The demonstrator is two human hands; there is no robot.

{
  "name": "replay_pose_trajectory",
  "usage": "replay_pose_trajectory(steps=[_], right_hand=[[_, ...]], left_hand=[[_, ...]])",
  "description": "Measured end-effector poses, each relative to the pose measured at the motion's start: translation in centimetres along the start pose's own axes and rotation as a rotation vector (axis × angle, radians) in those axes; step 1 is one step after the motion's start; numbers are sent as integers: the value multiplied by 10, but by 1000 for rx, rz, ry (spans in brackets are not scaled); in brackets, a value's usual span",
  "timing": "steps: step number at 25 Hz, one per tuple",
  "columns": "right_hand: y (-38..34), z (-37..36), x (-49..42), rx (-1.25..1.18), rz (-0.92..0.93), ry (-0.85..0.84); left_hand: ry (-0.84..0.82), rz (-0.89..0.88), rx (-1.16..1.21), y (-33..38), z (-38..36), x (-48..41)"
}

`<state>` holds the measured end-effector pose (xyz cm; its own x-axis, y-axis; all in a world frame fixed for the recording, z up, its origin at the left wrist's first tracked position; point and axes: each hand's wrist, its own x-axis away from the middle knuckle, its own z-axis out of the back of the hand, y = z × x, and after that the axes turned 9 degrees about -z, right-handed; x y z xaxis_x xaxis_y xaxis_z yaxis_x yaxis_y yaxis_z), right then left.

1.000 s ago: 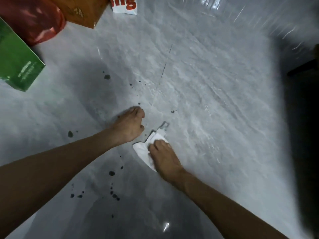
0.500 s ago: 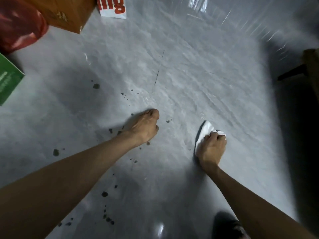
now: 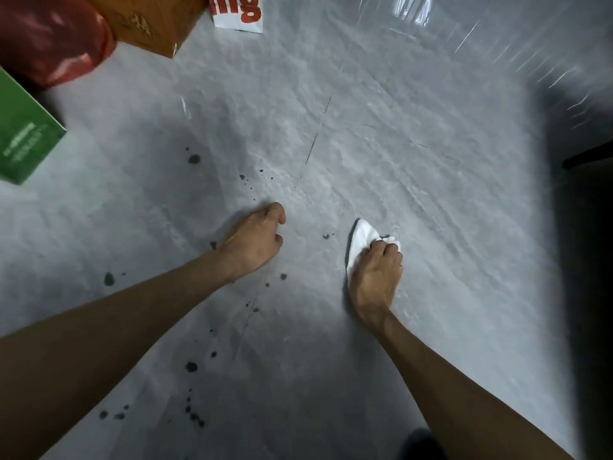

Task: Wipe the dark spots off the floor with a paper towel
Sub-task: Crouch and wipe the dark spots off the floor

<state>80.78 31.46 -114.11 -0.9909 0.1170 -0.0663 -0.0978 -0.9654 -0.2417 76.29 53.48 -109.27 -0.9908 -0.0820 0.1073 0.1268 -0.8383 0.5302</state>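
Grey, glossy floor fills the view, mottled like stone, with bright streaks of reflected light at the far right and a deep shadow down the right edge. A thin dark line runs across it just beyond the hands. Dark spots are scattered all over the left half: one blot far left by the green box, a sprinkle of small ones just beyond the left hand, a larger one near the left forearm, and a trail of them in the near left. One small spot sits between the two hands.

Up at the far left, clutter: a red plastic bag, a brown cardboard box beside it, and a white bag with red letters next to that.

Left hand is curled into a loose fist, planted knuckles-down on the floor, holding nothing, forearm reaching in from the near left. Right hand is clenched around a white paper towel, fingers folded over the bunched part, pressing it flat against the floor. The towel's free corner pokes out on the far side of the hand, pointing away. The towel lies just right of that small middle spot, not on it.
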Motion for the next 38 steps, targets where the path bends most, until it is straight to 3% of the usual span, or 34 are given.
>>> replay_pose_trajectory(steps=[2, 5, 8, 10, 11, 12, 15, 16, 18, 20, 22, 24, 25, 29, 31, 32, 34, 36, 38], right_hand=[[-37, -10, 19, -46, 208, -85], [-82, -22, 67, -94, 734, -243], [-63, -18, 53, -99, 1305, -382], [-47, -12, 5, 29, 1466, -386], [-45, -13, -23, 71, 1378, -338], [-47, -14, -51, 93, 1169, -278], [-75, -19, -84, 37, 402, -70], [-89, -22, -67, 21, 325, -44], [-105, -29, -6, -93, 516, -97], [-94, -29, 62, -153, 963, -280], [-76, -19, 72, -118, 1359, -447], [-64, -13, 24, -62, 1429, -390], [-58, -10, -2, -29, 1286, -330], [-17, 5, -37, 30, 413, -77], [-28, 1, 10, 34, 151, -9], [-44, -2, 43, 21, 135, -13], [-78, -12, 113, -33, 361, -125], [-100, -15, 166, -106, 843, -329], [-107, -21, 151, -129, 1277, -462]], left_hand=[[13, 8, -17, -9, 6, 8], [51, 11, -30, -27, 20, 21], [58, 65, -3, -41, 33, 29], [60, 95, 3, -45, 38, 33], [68, 100, 1, -48, 40, 34], [75, 103, 0, -51, 42, 35], [61, 96, -8, -60, 45, 33], [49, 94, -32, -62, 45, 32], [48, 118, -91, -62, 46, 29], [30, 129, -179, -61, 48, 24], [-12, 120, -245, -64, 51, 19], [-17, 145, -225, -67, 53, 15], [-32, 154, -210, -67, 53, 14], [-83, 176, -160, -60, 53, 13], [-93, 182, -84, -56, 57, 17], [-99, 180, -36, -55, 60, 20], [-91, 156, 25, -60, 67, 30], [-40, 135, 19, -71, 77, 41], [27, 157, 24, -85, 88, 50]])
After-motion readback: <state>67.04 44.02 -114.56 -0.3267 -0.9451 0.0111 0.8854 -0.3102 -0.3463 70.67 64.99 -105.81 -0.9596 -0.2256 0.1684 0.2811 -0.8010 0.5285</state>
